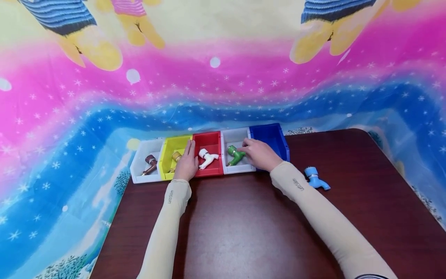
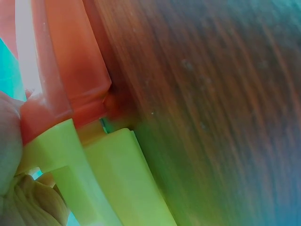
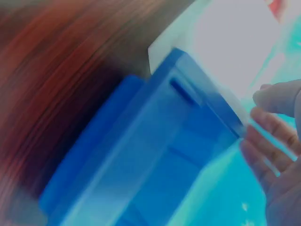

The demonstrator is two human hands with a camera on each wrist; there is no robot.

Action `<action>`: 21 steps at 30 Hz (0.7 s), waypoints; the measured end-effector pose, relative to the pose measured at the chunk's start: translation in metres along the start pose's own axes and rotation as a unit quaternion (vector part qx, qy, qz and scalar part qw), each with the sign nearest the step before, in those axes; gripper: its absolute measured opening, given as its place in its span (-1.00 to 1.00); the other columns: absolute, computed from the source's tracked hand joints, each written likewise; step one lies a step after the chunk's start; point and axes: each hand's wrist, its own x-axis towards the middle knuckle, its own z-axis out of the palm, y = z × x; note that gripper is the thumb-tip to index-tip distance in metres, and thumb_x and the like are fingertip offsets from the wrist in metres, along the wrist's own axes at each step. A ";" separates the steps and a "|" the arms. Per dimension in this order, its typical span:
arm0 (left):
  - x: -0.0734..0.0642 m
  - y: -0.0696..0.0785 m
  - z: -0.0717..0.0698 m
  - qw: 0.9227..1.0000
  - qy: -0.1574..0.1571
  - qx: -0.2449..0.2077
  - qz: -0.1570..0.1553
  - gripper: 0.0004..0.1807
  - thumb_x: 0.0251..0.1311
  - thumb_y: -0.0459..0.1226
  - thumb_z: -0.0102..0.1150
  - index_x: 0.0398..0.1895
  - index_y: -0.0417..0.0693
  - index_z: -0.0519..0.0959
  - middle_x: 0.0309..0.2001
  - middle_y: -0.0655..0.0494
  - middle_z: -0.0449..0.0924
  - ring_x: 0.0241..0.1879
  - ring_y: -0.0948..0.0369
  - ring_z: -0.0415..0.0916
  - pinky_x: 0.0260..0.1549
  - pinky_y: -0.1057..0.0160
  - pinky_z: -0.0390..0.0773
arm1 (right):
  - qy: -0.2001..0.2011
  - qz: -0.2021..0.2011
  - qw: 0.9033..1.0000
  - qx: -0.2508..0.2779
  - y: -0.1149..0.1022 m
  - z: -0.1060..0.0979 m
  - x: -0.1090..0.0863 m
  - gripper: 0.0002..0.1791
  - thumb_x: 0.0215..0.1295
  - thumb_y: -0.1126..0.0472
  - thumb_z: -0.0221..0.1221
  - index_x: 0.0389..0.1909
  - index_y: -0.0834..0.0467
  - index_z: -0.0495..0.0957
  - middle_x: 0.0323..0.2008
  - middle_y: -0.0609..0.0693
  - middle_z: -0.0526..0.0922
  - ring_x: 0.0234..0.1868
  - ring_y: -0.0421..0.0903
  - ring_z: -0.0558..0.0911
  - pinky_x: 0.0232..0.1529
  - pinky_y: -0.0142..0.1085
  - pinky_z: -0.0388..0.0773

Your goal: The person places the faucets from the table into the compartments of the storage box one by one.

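Observation:
A row of joined bins holds small taps. My left hand lies with straight fingers over the wall between the yellow bin and the red bin. A yellow tap is partly hidden beside it; a white tap lies in the red bin. My right hand reaches over the wall between the right white bin and the blue bin. Its fingertips are close to the spout of a green tap. In the right wrist view, the fingers are loosely extended, with no tap between them.
At the row's left end, a white bin contains a brown tap. A light blue tap lies on the dark wooden table, right of the row and beside my right sleeve. A patterned cloth hangs behind the table.

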 end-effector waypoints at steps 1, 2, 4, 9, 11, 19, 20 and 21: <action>0.000 0.000 0.000 1.000 0.000 0.000 -0.001 -0.21 0.51 -0.22 0.06 0.69 -0.04 -0.03 0.70 -0.03 -0.11 0.13 -0.21 0.63 0.16 -0.13 0.63 | 0.013 0.002 1.000 0.002 0.002 -0.005 -0.007 -0.63 0.34 0.36 0.27 0.13 0.08 0.74 -0.11 0.04 0.61 -0.18 -0.03 0.60 -0.08 -0.14 0.64; 0.000 0.001 0.000 1.000 0.001 -0.001 -0.001 -0.20 0.51 -0.22 0.06 0.69 -0.04 -0.03 0.70 -0.03 -0.11 0.14 -0.20 0.63 0.17 -0.13 0.62 | 0.025 0.006 1.000 0.002 0.003 -0.009 -0.014 -0.64 0.35 0.36 0.25 0.12 0.08 0.75 -0.13 0.03 0.61 -0.20 -0.03 0.60 -0.11 -0.14 0.64; 0.000 0.002 0.000 1.000 0.001 -0.002 -0.003 -0.20 0.50 -0.22 0.07 0.69 -0.04 -0.03 0.70 -0.03 -0.11 0.18 -0.19 0.61 0.20 -0.14 0.61 | 0.039 0.016 0.999 -0.001 0.008 -0.016 -0.031 -0.67 0.36 0.35 0.24 0.10 0.10 0.75 -0.17 0.03 0.60 -0.25 -0.03 0.59 -0.18 -0.13 0.62; 0.001 0.004 0.000 1.000 -0.003 0.003 -0.004 -0.19 0.50 -0.21 0.09 0.69 -0.04 -0.03 0.70 -0.04 -0.11 0.18 -0.19 0.61 0.21 -0.12 0.60 | 0.058 0.060 0.996 -0.020 0.025 -0.027 -0.079 -0.67 0.31 0.35 0.28 0.07 0.17 0.75 -0.17 0.08 0.65 -0.25 0.00 0.63 -0.24 -0.08 0.67; 0.001 0.005 0.000 1.000 0.000 0.005 -0.003 -0.19 0.50 -0.22 0.09 0.69 -0.04 -0.03 0.69 -0.04 -0.10 0.15 -0.18 0.63 0.19 -0.12 0.62 | 0.069 0.086 0.994 -0.030 0.032 -0.032 -0.097 -0.68 0.30 0.34 0.28 0.07 0.19 0.75 -0.17 0.11 0.66 -0.23 0.03 0.65 -0.28 -0.04 0.68; -0.001 0.000 0.001 1.000 0.000 0.006 0.008 -0.21 0.51 -0.21 0.07 0.69 -0.06 -0.02 0.69 -0.05 -0.10 0.14 -0.23 0.63 0.12 -0.14 0.65 | -0.008 0.244 0.967 -0.073 0.042 -0.046 -0.159 -0.53 0.35 0.11 0.34 0.17 0.30 0.63 -0.02 0.36 0.66 -0.17 0.26 0.70 -0.32 0.13 0.70; -0.001 0.000 0.000 1.000 0.000 0.005 0.009 -0.21 0.51 -0.21 0.06 0.69 -0.06 -0.02 0.69 -0.06 -0.09 0.13 -0.23 0.63 0.11 -0.14 0.66 | -0.027 0.258 0.963 -0.073 0.043 -0.046 -0.164 -0.48 0.34 0.07 0.34 0.19 0.32 0.61 0.01 0.39 0.65 -0.16 0.27 0.70 -0.29 0.13 0.71; -0.001 0.000 0.000 1.000 0.000 0.004 0.009 -0.21 0.51 -0.21 0.06 0.69 -0.06 -0.03 0.69 -0.06 -0.09 0.13 -0.24 0.62 0.11 -0.14 0.65 | -0.043 0.267 0.960 -0.070 0.044 -0.046 -0.167 -0.44 0.34 0.04 0.35 0.21 0.33 0.59 0.02 0.41 0.63 -0.16 0.28 0.70 -0.27 0.15 0.71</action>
